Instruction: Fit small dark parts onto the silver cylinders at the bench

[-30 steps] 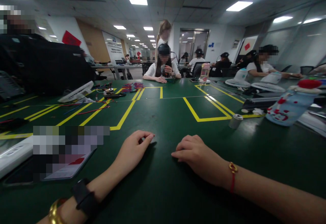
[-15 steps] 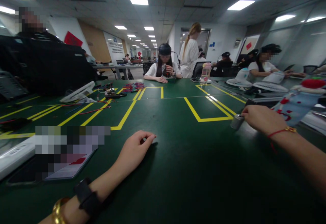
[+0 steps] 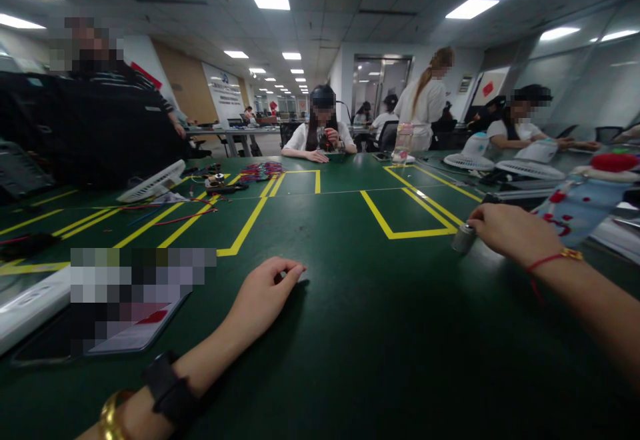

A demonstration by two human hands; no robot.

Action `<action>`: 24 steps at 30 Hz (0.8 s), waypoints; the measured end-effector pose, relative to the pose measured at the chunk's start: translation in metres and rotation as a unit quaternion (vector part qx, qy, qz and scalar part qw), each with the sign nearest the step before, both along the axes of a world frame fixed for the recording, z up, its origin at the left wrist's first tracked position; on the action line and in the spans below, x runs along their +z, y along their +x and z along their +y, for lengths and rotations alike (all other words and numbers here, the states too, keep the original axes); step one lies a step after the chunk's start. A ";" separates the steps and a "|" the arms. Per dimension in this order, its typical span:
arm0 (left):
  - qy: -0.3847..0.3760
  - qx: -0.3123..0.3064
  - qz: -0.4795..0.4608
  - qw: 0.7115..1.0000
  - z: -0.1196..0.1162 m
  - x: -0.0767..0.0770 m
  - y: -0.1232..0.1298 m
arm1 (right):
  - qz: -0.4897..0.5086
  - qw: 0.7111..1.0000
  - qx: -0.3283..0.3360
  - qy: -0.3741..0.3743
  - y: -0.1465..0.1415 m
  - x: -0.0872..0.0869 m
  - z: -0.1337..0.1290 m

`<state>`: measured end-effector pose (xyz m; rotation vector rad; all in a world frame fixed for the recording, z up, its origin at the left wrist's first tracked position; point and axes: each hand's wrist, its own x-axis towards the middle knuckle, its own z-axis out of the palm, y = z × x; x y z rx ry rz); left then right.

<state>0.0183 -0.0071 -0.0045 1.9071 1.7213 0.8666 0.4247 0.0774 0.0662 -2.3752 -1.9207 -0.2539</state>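
My right hand [image 3: 515, 230] reaches out to the right side of the green table [image 3: 360, 333]. Its fingers grip the upper end of a small silver metal cylinder [image 3: 464, 239], which looks tilted and low over the table or touching it. What kind of cylinder this is, I cannot make out. My left hand [image 3: 267, 290] rests on the table nearer the middle. Its thumb and fingers come together at the tips, with nothing visible in them.
Left of my left arm lie a phone-like flat thing [image 3: 145, 333] and a white power strip [image 3: 30, 310]. Farther off are a white fan [image 3: 153, 183] and bundled wires [image 3: 263, 171]. A light blue patterned bag [image 3: 583, 203] stands beyond my right hand. Opposite sits a person [image 3: 320, 133].
My right hand and the cylinder have shifted very slightly left. My left hand stays put. In the background, a standing person has moved right, and another at the left has shifted right.
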 end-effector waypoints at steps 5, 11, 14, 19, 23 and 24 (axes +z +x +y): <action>0.002 -0.001 0.001 1.000 -0.001 0.001 0.000 | 0.003 1.000 0.006 -0.003 0.001 -0.002 0.000; -0.002 0.001 -0.002 1.000 0.000 0.002 0.000 | 0.008 1.000 0.022 -0.007 0.007 -0.006 0.004; -0.003 0.003 -0.001 1.000 0.000 0.002 0.001 | 0.012 1.000 0.026 -0.012 0.012 -0.008 0.009; -0.003 0.002 0.000 1.000 -0.001 0.002 0.001 | 0.021 0.999 0.025 -0.015 0.017 -0.007 0.011; -0.005 -0.003 0.001 1.000 -0.002 0.003 0.001 | 0.024 1.000 0.011 -0.008 0.016 -0.005 0.009; -0.006 -0.003 0.000 1.000 -0.002 0.004 0.001 | 0.024 1.000 0.004 -0.006 0.015 -0.005 0.008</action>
